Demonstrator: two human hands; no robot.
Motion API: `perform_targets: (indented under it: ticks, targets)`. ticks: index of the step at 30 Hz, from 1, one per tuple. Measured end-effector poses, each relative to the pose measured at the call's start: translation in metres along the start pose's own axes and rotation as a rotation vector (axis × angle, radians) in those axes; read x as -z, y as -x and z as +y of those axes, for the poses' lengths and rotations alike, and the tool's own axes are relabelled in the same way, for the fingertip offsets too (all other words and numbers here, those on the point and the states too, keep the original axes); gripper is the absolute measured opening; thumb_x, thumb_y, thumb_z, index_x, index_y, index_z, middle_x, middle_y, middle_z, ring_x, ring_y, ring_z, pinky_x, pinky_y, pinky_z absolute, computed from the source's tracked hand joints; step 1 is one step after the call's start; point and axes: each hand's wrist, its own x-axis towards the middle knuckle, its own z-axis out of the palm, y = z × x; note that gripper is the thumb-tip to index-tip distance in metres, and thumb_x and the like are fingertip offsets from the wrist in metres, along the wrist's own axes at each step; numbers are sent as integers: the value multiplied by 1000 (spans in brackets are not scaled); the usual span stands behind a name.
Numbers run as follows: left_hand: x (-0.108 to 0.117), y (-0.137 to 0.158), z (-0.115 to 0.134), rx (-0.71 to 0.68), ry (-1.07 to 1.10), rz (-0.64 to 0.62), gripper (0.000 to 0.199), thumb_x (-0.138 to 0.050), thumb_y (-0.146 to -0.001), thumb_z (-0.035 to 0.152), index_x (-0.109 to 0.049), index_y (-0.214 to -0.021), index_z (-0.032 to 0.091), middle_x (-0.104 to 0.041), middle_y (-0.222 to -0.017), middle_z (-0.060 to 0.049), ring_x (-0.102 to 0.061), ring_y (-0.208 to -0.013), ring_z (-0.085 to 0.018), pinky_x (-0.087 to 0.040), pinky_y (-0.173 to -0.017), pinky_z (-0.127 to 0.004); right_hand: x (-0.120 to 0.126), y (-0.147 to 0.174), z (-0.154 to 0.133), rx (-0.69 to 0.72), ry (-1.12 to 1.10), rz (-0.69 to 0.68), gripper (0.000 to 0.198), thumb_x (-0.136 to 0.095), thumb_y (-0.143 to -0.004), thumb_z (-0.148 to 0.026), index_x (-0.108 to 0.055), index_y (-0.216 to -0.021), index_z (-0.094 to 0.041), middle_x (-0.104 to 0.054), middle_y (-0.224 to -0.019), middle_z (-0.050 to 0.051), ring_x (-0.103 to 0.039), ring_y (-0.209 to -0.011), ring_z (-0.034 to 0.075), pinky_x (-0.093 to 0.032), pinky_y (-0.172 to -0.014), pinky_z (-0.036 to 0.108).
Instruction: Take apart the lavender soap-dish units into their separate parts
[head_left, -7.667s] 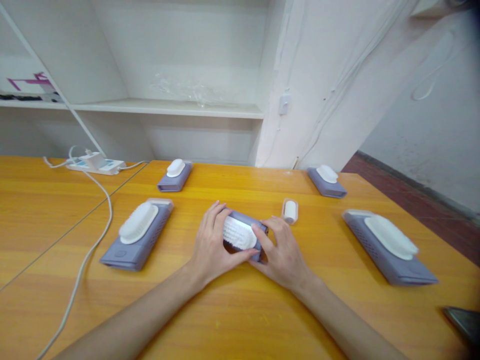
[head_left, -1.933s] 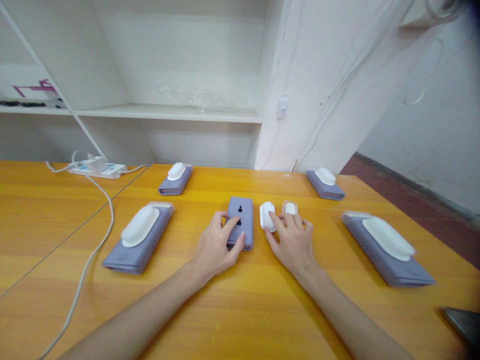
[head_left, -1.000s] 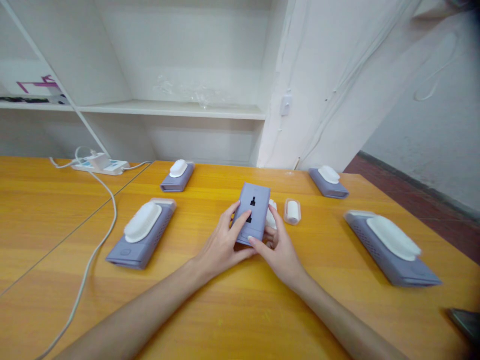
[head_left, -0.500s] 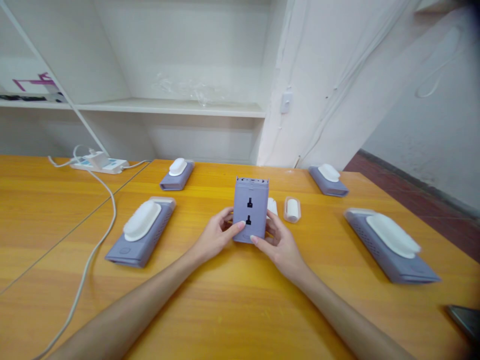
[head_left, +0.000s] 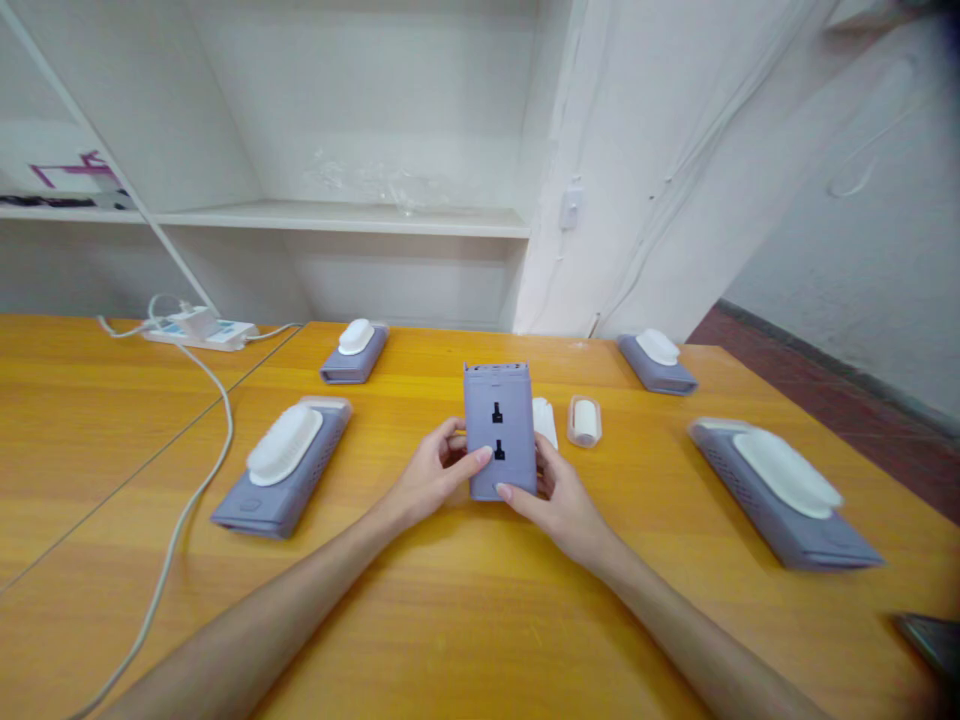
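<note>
Both my hands grip a grey-purple plastic case (head_left: 499, 430), which stands nearly upright above the middle of the table. Two black keyhole-shaped slots run down the face turned to me. My left hand (head_left: 442, 465) holds its left side, thumb on the face near the lower slot. On the lower right, my right hand (head_left: 559, 500) has its thumb at the bottom edge and its fingers around the side. Partly hidden behind the case lies a white piece (head_left: 545, 422). Beside that is a small clear container (head_left: 585, 420) with a white roll-like thing inside.
Similar grey-purple cases topped with white brush-like pieces lie around: near left (head_left: 281, 470), far left (head_left: 355, 352), far right (head_left: 658, 362) and near right (head_left: 784, 495). A power strip (head_left: 199, 328) and its white cable (head_left: 199, 480) are at left. A dark flat object (head_left: 930, 640) sits at the right edge.
The case has shifted slightly down and tilted a little in my hands, its top leaning left. More of the white piece behind it shows. Both hands keep their hold.
</note>
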Motion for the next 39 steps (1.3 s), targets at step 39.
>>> perform_targets:
  ticks: [39]
  targets:
    - [7,-6,-2,-119,-36,316,43,-77,-67,29,-50,-100,21,-60,-91,1,-56,-87,-14,-46,-79,-25,12,-4,-16,-115,10,21,56,-68,-64,-18,-57,-119,-20,-67,-105,2,-61,-93,18,-50,-80,29]
